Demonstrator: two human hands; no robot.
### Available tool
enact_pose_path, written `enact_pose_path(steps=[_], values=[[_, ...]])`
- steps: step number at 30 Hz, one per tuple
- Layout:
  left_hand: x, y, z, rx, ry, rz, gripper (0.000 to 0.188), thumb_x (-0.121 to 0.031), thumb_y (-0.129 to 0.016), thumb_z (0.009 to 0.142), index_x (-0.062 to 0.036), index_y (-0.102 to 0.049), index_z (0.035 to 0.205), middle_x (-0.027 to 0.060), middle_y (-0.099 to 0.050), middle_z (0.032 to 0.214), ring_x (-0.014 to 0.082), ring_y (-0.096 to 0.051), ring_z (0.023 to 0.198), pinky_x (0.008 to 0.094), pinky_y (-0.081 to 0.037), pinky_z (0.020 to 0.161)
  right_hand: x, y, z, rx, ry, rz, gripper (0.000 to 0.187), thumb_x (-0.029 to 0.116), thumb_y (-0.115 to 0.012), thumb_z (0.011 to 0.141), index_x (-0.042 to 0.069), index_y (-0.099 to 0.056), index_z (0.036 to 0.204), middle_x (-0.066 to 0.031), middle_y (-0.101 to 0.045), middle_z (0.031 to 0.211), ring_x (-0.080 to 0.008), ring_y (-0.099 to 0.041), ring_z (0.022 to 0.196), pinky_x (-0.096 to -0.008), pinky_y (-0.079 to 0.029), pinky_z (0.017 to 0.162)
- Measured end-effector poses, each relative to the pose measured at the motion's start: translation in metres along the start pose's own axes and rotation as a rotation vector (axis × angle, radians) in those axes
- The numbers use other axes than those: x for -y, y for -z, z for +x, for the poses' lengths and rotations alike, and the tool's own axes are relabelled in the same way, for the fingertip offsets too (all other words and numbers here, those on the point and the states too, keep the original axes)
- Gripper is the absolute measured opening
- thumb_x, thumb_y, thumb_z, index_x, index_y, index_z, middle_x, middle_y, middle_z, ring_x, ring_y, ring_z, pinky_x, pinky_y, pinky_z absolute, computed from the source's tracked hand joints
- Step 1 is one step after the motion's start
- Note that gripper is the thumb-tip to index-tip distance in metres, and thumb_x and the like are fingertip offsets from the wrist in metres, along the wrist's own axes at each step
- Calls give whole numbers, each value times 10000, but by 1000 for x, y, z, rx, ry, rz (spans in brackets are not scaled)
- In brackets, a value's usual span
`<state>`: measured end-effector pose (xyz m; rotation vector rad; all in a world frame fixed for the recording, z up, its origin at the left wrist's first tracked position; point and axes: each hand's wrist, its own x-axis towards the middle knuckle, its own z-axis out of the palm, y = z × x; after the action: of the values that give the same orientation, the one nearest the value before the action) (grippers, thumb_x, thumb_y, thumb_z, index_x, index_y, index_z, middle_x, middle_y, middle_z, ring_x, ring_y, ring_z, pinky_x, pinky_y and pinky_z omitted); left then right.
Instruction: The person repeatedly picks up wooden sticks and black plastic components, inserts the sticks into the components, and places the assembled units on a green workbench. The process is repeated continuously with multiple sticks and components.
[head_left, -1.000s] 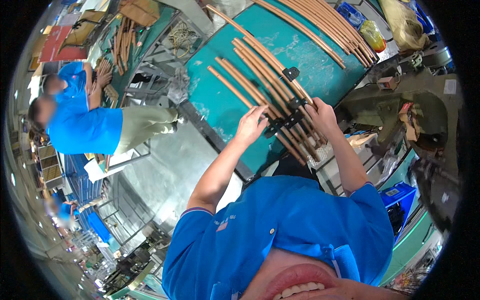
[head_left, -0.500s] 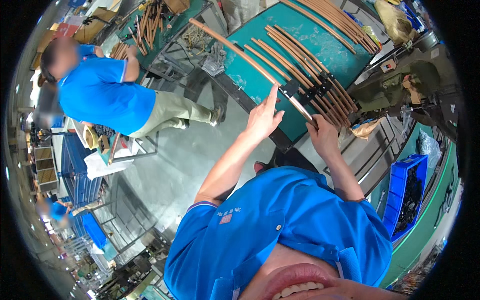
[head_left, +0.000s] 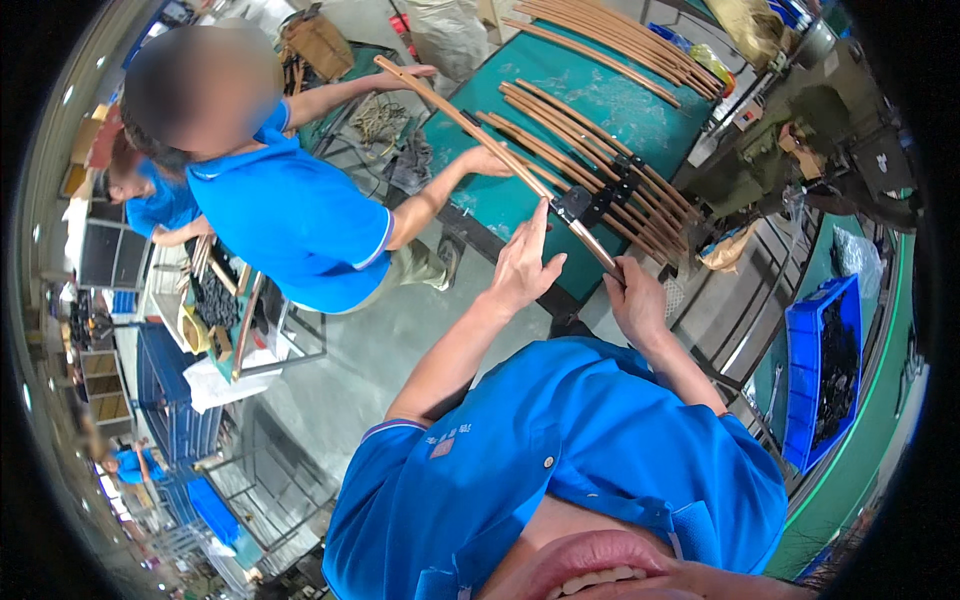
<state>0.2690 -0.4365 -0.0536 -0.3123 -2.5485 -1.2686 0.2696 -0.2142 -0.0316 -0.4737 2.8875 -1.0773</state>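
A long copper-coloured tube (head_left: 480, 122) with a black bracket (head_left: 573, 206) on it slants across the near left part of the green table. My right hand (head_left: 637, 300) is closed around its near end. My left hand (head_left: 525, 262) is open, its index finger stretched out to the tube just beside the bracket. A co-worker in a blue shirt (head_left: 300, 215) stands to the left. One of the co-worker's hands (head_left: 405, 78) is by the tube's far end, the other (head_left: 487, 160) close to its middle; whether either touches it I cannot tell.
Several similar tubes with black brackets (head_left: 620, 188) lie on the green table (head_left: 470, 205), more plain tubes (head_left: 640, 55) behind them. A blue bin (head_left: 800, 380) of black parts stands at the right. Another person (head_left: 165, 205) works farther left, by a side table.
The co-worker has turned and come nearer, reaching both arms toward the tube. My hands keep their places on the tube, while the view has shifted slightly.
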Motion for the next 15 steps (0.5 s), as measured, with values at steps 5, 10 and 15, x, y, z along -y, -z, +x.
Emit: enact_pose_path(steps=[5, 10, 15], values=[[14, -29, 6, 27, -25, -108, 934, -111, -726, 762, 21, -190, 1516, 235, -577, 1147, 360, -585, 1039, 423, -485, 896, -14, -5, -13, 29, -95, 21, 245, 96, -600, 876, 20, -557, 1105, -216, -644, 936, -430, -621, 843, -513, -477, 690], [10, -37, 19, 75, 57, -250, 924, -91, -732, 784, 16, -184, 1520, 216, -549, 1223, 297, -587, 1067, 369, -520, 834, -11, -3, -12, 41, -131, 77, 313, 77, -592, 858, -4, -529, 1153, -236, -622, 989, -448, -603, 871, -527, -474, 724], [12, -37, 21, 71, 121, -382, 915, -84, -729, 783, 28, -196, 1518, 216, -505, 1341, 260, -589, 1092, 351, -525, 837, -12, -11, -12, 69, -113, 149, 298, 77, -572, 889, 4, -510, 1171, -239, -621, 911, -431, -622, 824, -499, -476, 681]])
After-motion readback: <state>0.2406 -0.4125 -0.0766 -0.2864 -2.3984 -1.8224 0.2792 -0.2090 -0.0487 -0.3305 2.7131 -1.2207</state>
